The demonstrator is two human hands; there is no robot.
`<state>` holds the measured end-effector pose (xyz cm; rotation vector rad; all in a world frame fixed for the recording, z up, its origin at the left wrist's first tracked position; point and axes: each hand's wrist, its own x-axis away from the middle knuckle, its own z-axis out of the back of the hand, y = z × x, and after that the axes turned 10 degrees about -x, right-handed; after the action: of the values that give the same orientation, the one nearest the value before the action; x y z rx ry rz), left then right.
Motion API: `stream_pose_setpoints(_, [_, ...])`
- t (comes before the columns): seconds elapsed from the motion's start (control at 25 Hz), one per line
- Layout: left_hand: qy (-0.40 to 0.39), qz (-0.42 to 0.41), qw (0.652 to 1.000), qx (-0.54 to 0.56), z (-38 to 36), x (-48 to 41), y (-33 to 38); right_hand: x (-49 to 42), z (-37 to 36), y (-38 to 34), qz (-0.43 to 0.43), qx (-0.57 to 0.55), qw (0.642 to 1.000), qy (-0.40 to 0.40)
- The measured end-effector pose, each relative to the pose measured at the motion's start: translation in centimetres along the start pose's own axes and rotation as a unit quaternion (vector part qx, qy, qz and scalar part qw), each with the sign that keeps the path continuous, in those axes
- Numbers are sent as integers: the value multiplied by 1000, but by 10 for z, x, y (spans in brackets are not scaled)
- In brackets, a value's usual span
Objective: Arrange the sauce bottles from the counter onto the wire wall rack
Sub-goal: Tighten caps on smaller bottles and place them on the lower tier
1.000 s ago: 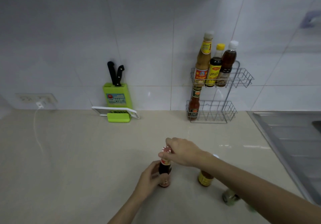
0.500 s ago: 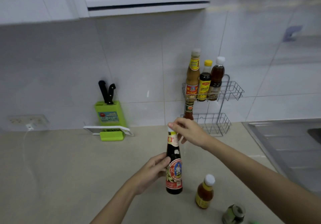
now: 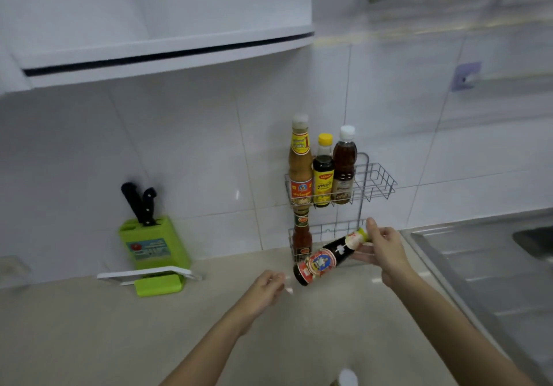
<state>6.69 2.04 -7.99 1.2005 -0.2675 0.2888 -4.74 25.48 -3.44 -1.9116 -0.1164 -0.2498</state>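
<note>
A dark sauce bottle point(image 3: 323, 261) with a red and white label hangs tilted in the air, neck up to the right, in front of the wire rack's lower basket. My right hand point(image 3: 384, 249) grips its neck. My left hand point(image 3: 267, 288) is just left of the bottle's base, fingers apart, not touching it. The wire wall rack point(image 3: 375, 182) holds three bottles in its upper basket: a tall orange one point(image 3: 300, 161), a yellow-capped dark one point(image 3: 323, 173) and a white-capped brown one point(image 3: 344, 165). A red sauce bottle point(image 3: 302, 236) stands at the lower basket's left end.
A green knife block point(image 3: 154, 246) with black handles stands left of the rack, a white board point(image 3: 149, 275) at its foot. A steel sink point(image 3: 490, 266) lies to the right. A white bottle cap point(image 3: 347, 378) shows at the bottom edge. A cabinet point(image 3: 155, 26) overhangs the counter.
The dark bottle went from upright on the counter to lifted and tilted by the rack. My left hand let go of its body; my right hand carried it up and right.
</note>
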Motion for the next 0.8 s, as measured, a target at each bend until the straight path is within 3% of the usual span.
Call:
stream_pose_setpoints(0.24, [-9,50,998,-34,-1,-46,-4,-52,35,16,21,-123,977,174])
stream_pose_setpoints(0.44, [-13,56,998,-15,-7,-79,-3,-75,28,41,66,-175,953,237])
stream_pose_setpoints(0.64, [-16,75,997,-24,-9,-108,-10,-85,6,59,126,-56,977,160])
stream_pose_setpoints(0.8, [-25,75,997,2,-10,-125,-16,-92,-14,66,167,117,979,16])
